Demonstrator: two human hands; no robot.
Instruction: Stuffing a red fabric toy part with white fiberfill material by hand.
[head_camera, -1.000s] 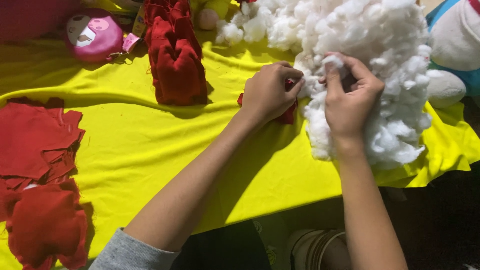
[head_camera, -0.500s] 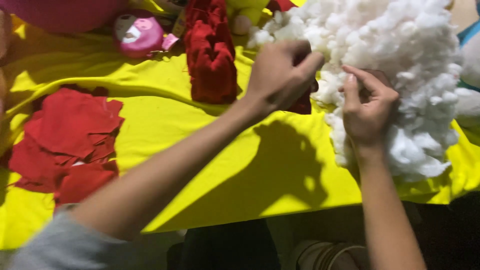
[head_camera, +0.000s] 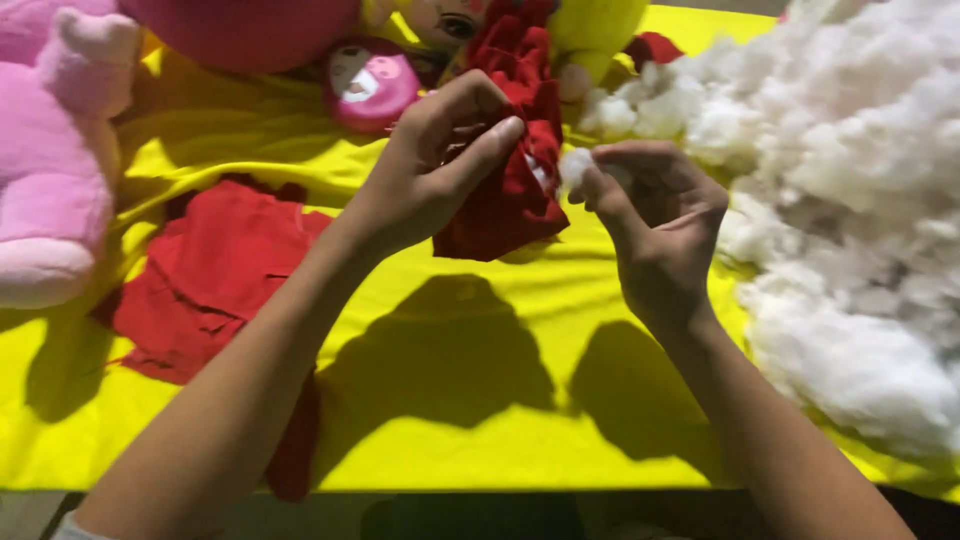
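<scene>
Two hands: left hand (head_camera: 440, 160) grips red fabric piece (head_camera: 505, 205); right hand (head_camera: 655, 215) pinches white stuffing tuft (head_camera: 574, 165).

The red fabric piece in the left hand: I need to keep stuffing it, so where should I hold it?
Hold the red fabric piece at its upper edge, beside the opening, coming from the left as the left hand does. It hangs limp, so pinching there probably keeps the mouth facing the right hand and its white stuffing tuft.
</scene>
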